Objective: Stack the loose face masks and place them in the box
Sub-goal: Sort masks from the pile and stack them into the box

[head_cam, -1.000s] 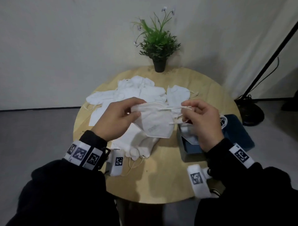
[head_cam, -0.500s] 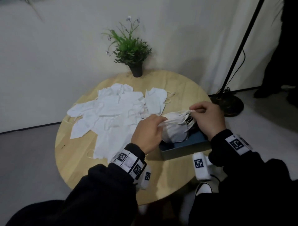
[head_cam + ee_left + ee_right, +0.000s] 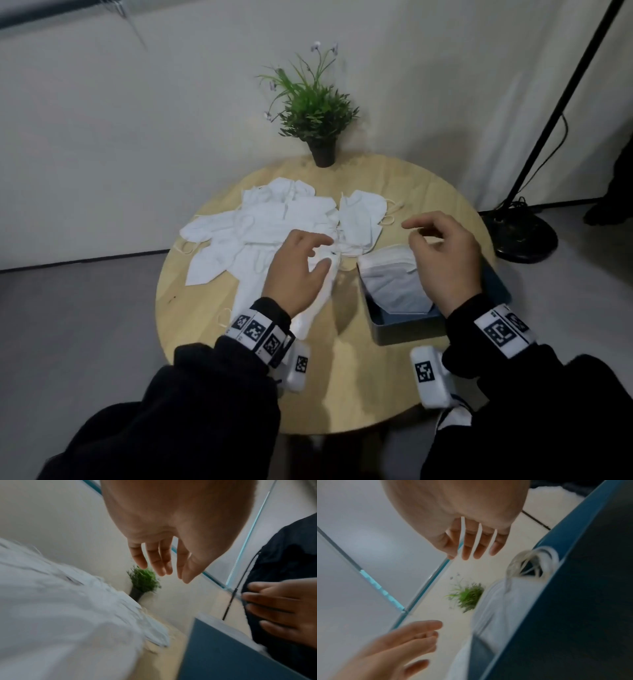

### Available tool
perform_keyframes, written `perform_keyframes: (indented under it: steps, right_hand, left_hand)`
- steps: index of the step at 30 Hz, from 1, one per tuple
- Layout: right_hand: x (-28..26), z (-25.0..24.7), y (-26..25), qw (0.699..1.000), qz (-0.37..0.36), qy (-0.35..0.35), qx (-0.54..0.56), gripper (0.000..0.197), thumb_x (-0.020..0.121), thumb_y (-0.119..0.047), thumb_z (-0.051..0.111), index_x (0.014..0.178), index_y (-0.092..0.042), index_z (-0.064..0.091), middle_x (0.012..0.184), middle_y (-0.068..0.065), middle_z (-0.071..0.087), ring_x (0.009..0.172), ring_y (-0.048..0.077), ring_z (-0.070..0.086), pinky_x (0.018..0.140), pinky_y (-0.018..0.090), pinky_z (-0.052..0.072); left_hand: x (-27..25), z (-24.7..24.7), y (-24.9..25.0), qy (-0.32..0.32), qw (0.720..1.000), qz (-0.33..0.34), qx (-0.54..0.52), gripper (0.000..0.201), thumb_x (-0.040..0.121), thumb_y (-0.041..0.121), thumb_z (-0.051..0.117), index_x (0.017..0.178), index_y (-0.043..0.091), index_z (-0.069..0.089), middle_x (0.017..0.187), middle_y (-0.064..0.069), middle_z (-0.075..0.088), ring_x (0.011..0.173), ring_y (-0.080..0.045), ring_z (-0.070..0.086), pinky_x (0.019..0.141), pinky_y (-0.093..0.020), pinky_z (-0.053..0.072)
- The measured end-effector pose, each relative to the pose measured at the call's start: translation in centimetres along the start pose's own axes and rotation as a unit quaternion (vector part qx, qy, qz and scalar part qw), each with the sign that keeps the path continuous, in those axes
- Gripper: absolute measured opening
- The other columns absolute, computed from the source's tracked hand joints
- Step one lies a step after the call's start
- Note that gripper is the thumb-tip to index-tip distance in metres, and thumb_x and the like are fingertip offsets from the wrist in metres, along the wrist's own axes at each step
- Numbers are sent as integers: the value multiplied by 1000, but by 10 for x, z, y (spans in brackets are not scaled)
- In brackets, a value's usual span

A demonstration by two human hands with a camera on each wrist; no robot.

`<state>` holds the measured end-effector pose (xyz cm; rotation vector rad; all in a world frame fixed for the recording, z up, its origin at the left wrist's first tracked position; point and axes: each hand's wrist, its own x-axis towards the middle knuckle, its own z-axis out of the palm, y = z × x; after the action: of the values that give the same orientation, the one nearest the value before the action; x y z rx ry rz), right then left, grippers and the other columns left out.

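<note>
A stack of white face masks [image 3: 394, 281] lies in the open blue box [image 3: 407, 329] at the table's right; the box wall [image 3: 565, 574] and the masks' ear loops [image 3: 532, 563] show in the right wrist view. Several loose white masks [image 3: 274, 222] are spread over the middle and left of the round wooden table [image 3: 342, 387]. My left hand [image 3: 301, 263] hovers over the near masks [image 3: 60, 608], fingers relaxed, holding nothing. Above the box, my right hand [image 3: 442, 253] floats with loosely bent fingers and is empty.
A potted green plant [image 3: 315, 113] stands at the table's far edge. A black floor-lamp pole and base [image 3: 524, 233] stand on the floor to the right. The box lid [image 3: 496, 284] lies under my right hand's side.
Both hands carried the gathered masks right, set them in the box and let go. They now hover empty, the left one back over the loose pile.
</note>
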<state>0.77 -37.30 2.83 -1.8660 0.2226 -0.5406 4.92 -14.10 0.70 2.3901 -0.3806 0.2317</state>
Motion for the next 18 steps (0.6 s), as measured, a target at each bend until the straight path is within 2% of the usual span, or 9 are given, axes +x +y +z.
perform_keyframes:
  steps: [2, 3, 4, 6, 9, 12, 14, 16, 18]
  right_hand:
    - [-16, 23, -17, 993, 19, -51, 108, 19, 92, -2, 67, 94, -19, 75, 95, -5, 74, 92, 10, 68, 80, 22, 52]
    - [-23, 37, -24, 984, 36, -83, 150, 16, 92, -1, 68, 95, -16, 75, 95, -2, 75, 92, 14, 69, 80, 26, 55]
    - [-30, 51, -29, 974, 62, -118, 185, 14, 92, 0, 69, 96, -13, 74, 97, 0, 75, 93, 18, 70, 79, 29, 57]
    - [-44, 78, -35, 947, 130, -190, 224, 13, 93, 0, 69, 99, -11, 72, 102, 3, 72, 99, 20, 69, 77, 30, 59]
    - [-55, 114, -30, 928, 191, -282, 153, 18, 94, -17, 71, 111, -23, 69, 121, -4, 66, 116, 16, 64, 96, 39, 57]
    - [-57, 138, -19, 911, 223, -336, 82, 33, 94, -29, 71, 126, -33, 63, 138, -7, 54, 127, 13, 55, 112, 45, 46]
    - [-55, 149, -12, 906, 226, -353, 62, 44, 92, -34, 71, 134, -37, 59, 145, -9, 50, 130, 15, 53, 114, 47, 44]
    - [-53, 158, -6, 898, 208, -387, 29, 54, 89, -37, 72, 140, -43, 55, 149, -10, 48, 130, 17, 55, 114, 45, 45]
    - [-53, 165, -3, 884, 200, -422, -6, 59, 91, -35, 72, 146, -41, 51, 151, -8, 48, 133, 17, 55, 113, 40, 45]
  left_hand:
    - [10, -30, -33, 4, 998, -51, 39, 28, 93, 21, 70, 120, 28, 70, 116, 9, 56, 96, -6, 59, 82, -7, 38]
    - [15, -44, -54, 11, 995, -90, 47, 28, 92, 21, 71, 119, 27, 70, 116, 6, 58, 97, -10, 61, 85, -15, 42]
    - [19, -58, -75, 19, 989, -135, 48, 28, 92, 20, 71, 119, 26, 70, 117, 3, 59, 100, -15, 63, 88, -23, 45]
    - [26, -81, -119, 43, 971, -231, 39, 29, 92, 20, 71, 121, 23, 70, 123, -2, 63, 109, -22, 65, 92, -30, 46]
    - [34, -104, -175, 79, 940, -331, 19, 38, 92, 21, 71, 129, 13, 67, 137, -11, 62, 123, -29, 61, 104, -38, 48]
    - [43, -107, -212, 64, 913, -400, 50, 67, 83, 42, 73, 142, 16, 55, 147, -15, 53, 128, -37, 57, 107, -48, 49]
    - [46, -101, -221, 27, 897, -431, 97, 88, 81, 49, 76, 154, 21, 38, 150, -16, 47, 134, -40, 51, 108, -52, 47]
    - [47, -94, -223, -10, 885, -445, 135, 106, 80, 46, 82, 160, 20, 18, 152, -18, 43, 138, -42, 45, 109, -53, 45]
    - [49, -91, -221, -27, 879, -457, 135, 114, 81, 39, 85, 162, 13, 10, 146, -18, 48, 132, -39, 52, 102, -47, 50]
